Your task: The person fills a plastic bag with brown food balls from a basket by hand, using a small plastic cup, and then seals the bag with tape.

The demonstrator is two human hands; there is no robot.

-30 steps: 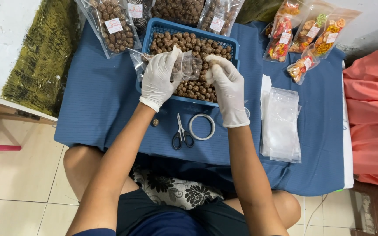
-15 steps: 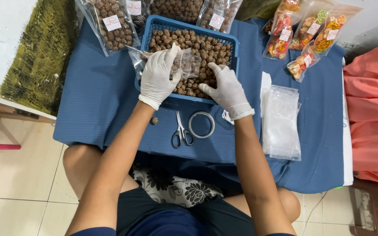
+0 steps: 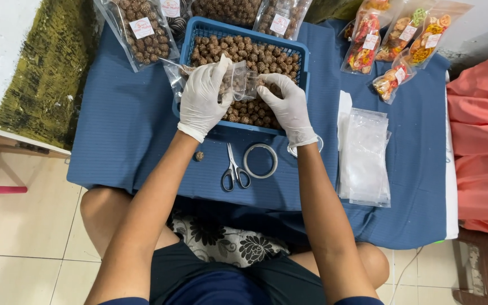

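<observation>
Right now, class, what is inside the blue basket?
The blue basket holds a heap of brown round snack balls. The left hand and right hand hold a clear bag over them, hiding part of the heap; the basket floor is covered.

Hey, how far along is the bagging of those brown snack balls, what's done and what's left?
Done: sealed, labelled bags of balls lie behind the blue basket. In hand: the left hand holds a clear bag over the basket and the right hand is at its mouth. Left: many loose balls fill the basket, and a stack of empty bags waits at the right.
</observation>
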